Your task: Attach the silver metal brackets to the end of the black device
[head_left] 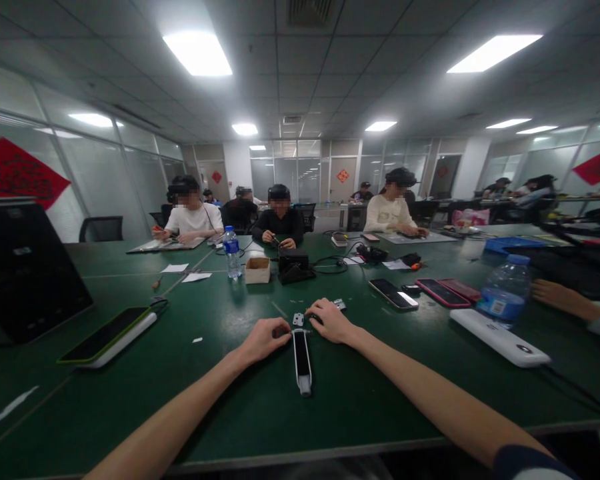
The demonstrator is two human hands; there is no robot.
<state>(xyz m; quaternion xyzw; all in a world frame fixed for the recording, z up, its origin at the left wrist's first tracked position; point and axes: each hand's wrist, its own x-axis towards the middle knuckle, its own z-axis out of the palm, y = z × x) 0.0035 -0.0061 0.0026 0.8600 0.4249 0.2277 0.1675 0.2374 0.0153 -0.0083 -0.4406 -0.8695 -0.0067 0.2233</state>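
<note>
A narrow white-framed device with a long black face [302,357] lies on the green table, its tapered grey end toward me. My left hand [266,339] is closed, thumb and forefinger meeting at the device's far left corner; what they pinch is hidden. On the other side, my right hand [331,321] rests with fingers bent inward, close to the far right corner. Its fingertips are drawn together, and anything between them is too small to make out. Just beyond the device sits a small white plate with holes [299,320]. Another small metallic piece [339,305] lies behind my right hand.
Phones [394,293], a white power bank [500,338] and a large water bottle [505,292] lie to the right. Ahead stand a small box [257,271] and a bottle [232,252]. A green-edged phone [105,335] is left. Co-workers sit opposite; another person's hand [563,298] reaches in right.
</note>
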